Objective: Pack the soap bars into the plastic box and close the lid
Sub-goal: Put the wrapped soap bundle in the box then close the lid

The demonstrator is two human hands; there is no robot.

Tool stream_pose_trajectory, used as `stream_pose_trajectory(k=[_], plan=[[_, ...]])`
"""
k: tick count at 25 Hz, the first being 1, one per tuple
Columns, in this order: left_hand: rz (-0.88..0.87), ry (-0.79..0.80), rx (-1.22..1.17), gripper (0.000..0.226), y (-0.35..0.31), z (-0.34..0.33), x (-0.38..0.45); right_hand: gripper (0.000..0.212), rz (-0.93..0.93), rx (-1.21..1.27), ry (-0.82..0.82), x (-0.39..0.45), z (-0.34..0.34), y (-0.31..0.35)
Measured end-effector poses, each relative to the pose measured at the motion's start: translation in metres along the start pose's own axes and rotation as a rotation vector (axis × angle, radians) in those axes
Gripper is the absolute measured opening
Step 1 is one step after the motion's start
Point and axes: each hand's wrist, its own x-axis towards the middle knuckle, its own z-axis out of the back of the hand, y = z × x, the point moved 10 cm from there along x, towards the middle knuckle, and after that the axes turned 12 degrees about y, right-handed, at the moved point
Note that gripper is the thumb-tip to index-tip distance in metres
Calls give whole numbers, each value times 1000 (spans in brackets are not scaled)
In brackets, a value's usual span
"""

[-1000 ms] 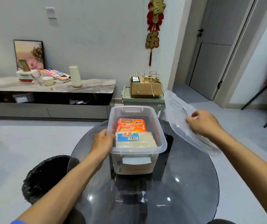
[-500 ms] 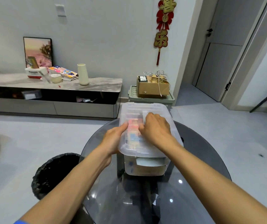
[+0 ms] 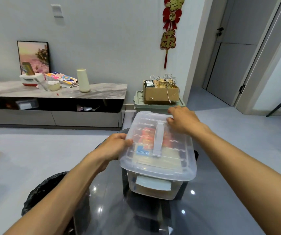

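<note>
A clear plastic box (image 3: 153, 187) stands on the round dark glass table (image 3: 136, 214). Its translucent lid (image 3: 178, 160) with a flat white handle lies on top of the box. Through the lid I see orange-red soap packs (image 3: 147, 136) and a pale pack with a blue label (image 3: 142, 150). My left hand (image 3: 114, 146) grips the lid's left rim, thumb on top. My right hand (image 3: 182, 121) presses fingers down on the lid's far right corner. Whether the lid is snapped on I cannot tell.
A bin lined with a black bag (image 3: 51, 192) stands on the floor at the table's left. Behind the table are a green crate (image 3: 138, 102) carrying a cardboard box (image 3: 160, 94), and a low marble-topped cabinet (image 3: 54, 99). A door (image 3: 229, 53) is at the right.
The lid went from held up at the right to lying on the box. My right hand has since slid from the lid's middle to its far right corner; my left stayed at the left rim.
</note>
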Motion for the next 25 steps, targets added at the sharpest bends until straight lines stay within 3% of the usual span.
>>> stream_pose_trajectory(k=[3,8,10,15,17,19,21,23,25], plan=[[-2,85,47,24,-1,2,25,43,7,95,132,28,-25,-31],[17,271,-9,25,-5,3,55,50,-117,180,66,25,-33,-68],[46,326,98,27,-13,2,68,49,-229,151,62,1,-34,-90],[-95,188,475,32,-62,-27,94,38,-477,198,57,-111,-41,-123],[-110,42,650,37,-73,-33,93,37,-520,247,40,-139,-46,-126],[-40,-162,730,55,-67,-16,74,41,-498,477,-8,-151,-49,-133],[69,-268,534,74,-35,7,38,43,-415,963,0,-153,-66,-141],[167,-260,203,86,9,10,-6,42,-373,1394,155,-150,-96,-132],[222,-135,-156,68,42,-16,-36,44,-338,1611,232,-148,-113,-117]])
